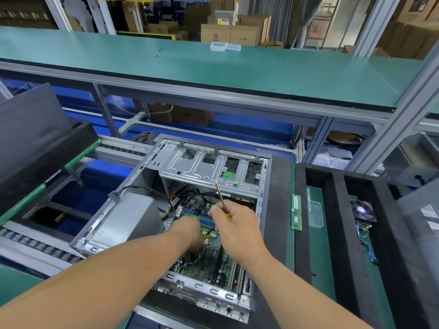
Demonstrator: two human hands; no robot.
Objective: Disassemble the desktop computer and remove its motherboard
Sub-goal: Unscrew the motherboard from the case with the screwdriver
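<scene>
Right hand (234,224) grips screwdriver (222,200), left hand (190,230) (grip hidden) on motherboard (209,255)

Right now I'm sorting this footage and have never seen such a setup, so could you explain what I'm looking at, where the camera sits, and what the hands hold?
There is no machine here, just a person working with bare hands. The single picture comes from a camera worn on the person's head, looking forward and down at the work.

In front lies an open desktop computer case on its side, on a green workbench. Inside you can see the green motherboard, a grey power supply box with black cables, and a silver drive cage at the far end.

The right hand grips a screwdriver with a yellow handle, its shaft pointing up and away. The left hand reaches down onto the motherboard; what its fingers do is hidden.

To the right of the case lies a green memory stick beside a clear plastic box.
</scene>
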